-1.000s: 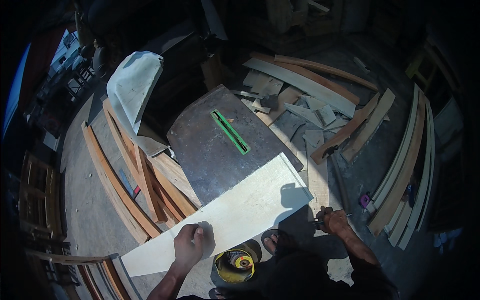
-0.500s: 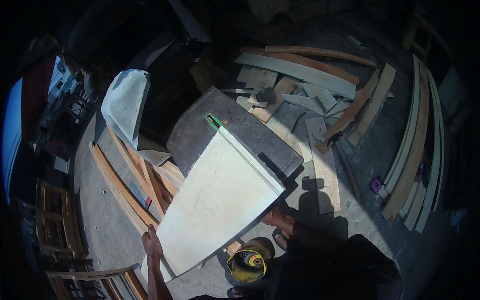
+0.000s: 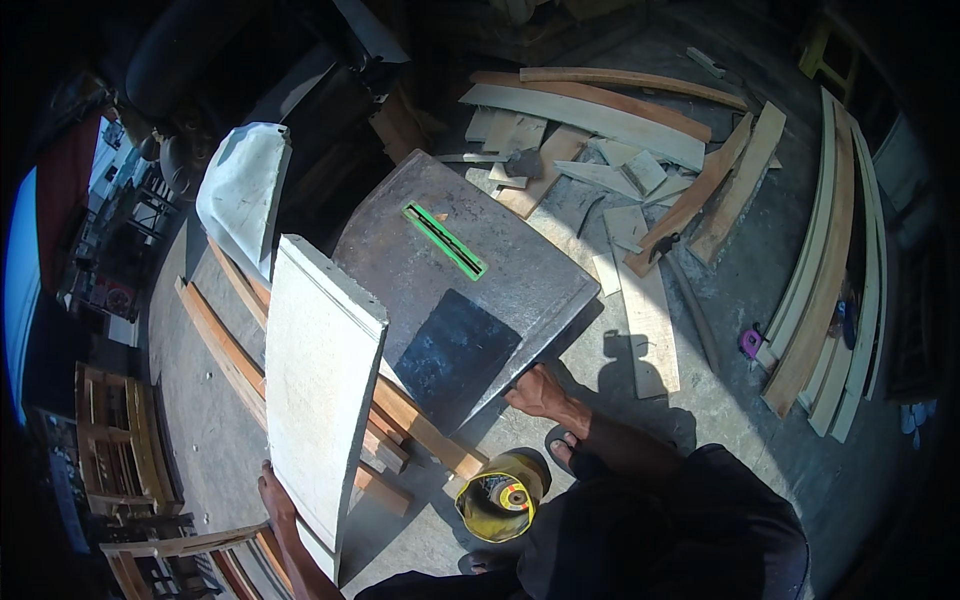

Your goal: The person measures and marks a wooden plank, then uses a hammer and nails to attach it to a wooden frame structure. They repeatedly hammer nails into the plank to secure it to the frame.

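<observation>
Your left hand (image 3: pixel 278 495) has its fingers clamped on the lower left edge of the white board (image 3: pixel 315 370), which you hold tilted to the left of the metal desk (image 3: pixel 545 265). Your right hand (image 3: pixel 540 392) is at the desk's near edge; I cannot tell whether its fingers are together or apart there. A green-framed slot (image 3: pixel 468 264) lies in the desk's top, and a dark shadow covers part of the near side. On the floor just before the desk, a yellow bucket (image 3: pixel 478 521) holds a round disc (image 3: pixel 513 497). Right of the desk lies a purple tape measure (image 3: pixel 750 344).
</observation>
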Demonstrator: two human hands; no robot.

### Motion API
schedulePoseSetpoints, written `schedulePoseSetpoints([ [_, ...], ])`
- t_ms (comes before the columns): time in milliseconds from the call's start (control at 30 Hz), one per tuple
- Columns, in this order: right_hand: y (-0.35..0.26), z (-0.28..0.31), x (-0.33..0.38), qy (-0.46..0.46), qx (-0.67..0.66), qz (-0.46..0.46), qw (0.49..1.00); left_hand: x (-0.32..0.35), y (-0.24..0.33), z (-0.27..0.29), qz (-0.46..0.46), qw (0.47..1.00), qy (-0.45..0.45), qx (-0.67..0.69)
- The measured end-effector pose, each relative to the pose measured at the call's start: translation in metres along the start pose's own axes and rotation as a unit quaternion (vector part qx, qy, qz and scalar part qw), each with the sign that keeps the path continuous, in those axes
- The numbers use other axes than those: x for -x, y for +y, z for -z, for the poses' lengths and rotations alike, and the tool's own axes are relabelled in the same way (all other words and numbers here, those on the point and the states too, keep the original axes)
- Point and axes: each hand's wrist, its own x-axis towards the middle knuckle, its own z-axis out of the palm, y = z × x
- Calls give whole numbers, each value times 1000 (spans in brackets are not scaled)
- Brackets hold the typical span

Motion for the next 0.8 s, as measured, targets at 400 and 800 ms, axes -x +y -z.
schedulePoseSetpoints([
  [400, -73, 170, -86, -73, 192, 35, 978, 7, 2, -14, 23, 995, -22, -91],
  [800, -78, 196, -165, -82, 365, 59, 925, 30, 10, -38, 20, 979, -70, -192],
])
